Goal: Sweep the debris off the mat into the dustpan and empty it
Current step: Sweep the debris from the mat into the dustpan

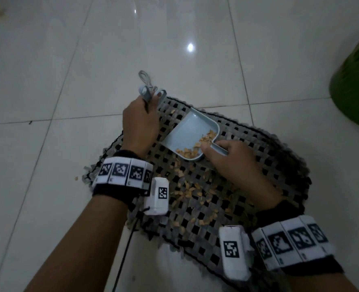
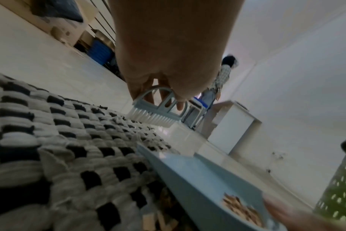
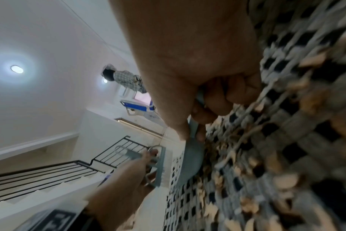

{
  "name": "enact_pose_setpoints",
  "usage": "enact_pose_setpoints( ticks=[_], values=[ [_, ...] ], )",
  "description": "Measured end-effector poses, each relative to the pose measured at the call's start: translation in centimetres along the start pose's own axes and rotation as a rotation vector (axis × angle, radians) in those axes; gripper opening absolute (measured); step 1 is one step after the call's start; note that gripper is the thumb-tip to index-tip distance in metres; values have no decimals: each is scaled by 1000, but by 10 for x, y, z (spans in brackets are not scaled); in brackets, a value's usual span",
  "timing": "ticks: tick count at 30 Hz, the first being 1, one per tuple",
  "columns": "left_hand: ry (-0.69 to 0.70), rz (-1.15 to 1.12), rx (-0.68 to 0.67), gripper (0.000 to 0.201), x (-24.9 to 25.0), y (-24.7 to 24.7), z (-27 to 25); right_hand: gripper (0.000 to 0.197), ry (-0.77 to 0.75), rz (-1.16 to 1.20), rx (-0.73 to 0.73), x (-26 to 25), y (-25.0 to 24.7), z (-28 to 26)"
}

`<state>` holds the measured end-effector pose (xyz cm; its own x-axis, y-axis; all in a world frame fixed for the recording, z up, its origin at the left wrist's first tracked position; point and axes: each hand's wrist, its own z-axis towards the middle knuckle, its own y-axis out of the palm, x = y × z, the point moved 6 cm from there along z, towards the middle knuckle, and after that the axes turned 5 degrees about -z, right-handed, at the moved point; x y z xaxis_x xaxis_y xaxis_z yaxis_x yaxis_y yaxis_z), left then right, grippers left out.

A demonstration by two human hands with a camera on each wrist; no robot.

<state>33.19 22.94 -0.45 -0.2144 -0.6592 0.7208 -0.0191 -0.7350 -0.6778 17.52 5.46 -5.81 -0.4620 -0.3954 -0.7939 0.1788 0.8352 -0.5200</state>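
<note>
A woven grey-and-black mat (image 1: 248, 157) lies on the tile floor, with tan debris chips (image 1: 193, 190) scattered over its near middle. My right hand (image 1: 214, 147) grips the handle of a light blue dustpan (image 1: 190, 131) that rests tilted on the mat. A heap of chips (image 1: 197, 147) lies in the pan by the handle. My left hand (image 1: 151, 100) grips a small grey-blue brush (image 2: 154, 111) at the mat's far left corner, its white bristles touching the mat (image 2: 49, 140). In the right wrist view, fingers curl round the dustpan (image 3: 192, 159) handle.
A green perforated bin (image 1: 355, 81) stands to the right of the mat. One stray chip (image 1: 76, 178) lies on the white floor (image 1: 48, 81) at the left. A person (image 2: 221, 78) stands far off by a white cabinet (image 2: 233, 125). A black cable (image 1: 126, 249) hangs from my left wrist.
</note>
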Motion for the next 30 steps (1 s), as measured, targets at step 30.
enact_pose_setpoints(
  ticks=[30],
  values=[
    [135, 173, -263, 39, 10, 28, -9, 42, 84, -84, -3, 2, 14, -2]
  ],
)
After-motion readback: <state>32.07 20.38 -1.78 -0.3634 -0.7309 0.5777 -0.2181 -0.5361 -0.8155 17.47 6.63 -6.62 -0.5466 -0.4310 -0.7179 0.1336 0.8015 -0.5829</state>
